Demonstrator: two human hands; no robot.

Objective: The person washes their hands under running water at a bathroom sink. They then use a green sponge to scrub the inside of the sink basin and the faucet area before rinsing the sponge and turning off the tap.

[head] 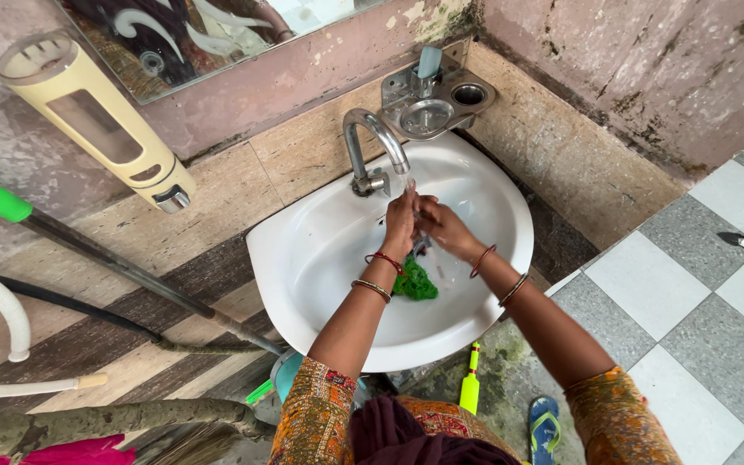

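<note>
We hold both hands together over the white basin [320, 250], right under the spout of the steel tap [375, 138], where a thin stream of water falls on them. Our left hand [401, 226] stands with its fingers straight and close together, gripping nothing that we can see; our right hand [441, 226] lies against it with the fingers curled loosely toward the left palm, and we cannot tell whether anything sits between the two. Bangles ring both wrists. In the basin, just below the left wrist and partly hidden by it, lies a crumpled green scrubber [416, 282]; it touches the bowl's wet bottom and neither hand has hold of it. Behind the tap, in the corner of the stone ledge, a steel holder [437, 99] has a shallow dish that looks bare, a round cup hole beside it, and a pale blue piece standing upright at its back. On the wall to the left, a cream soap dispenser [96, 120] hangs tilted, with a dark window in its front and a steel button at its lower end; how full it is we cannot tell. Below the basin, a yellow bottle [470, 383] with a green tip leans near the floor, just beside a blue sandal [544, 426]. A broom handle [131, 271] with a green grip slants across the striped wall tiles.
</note>
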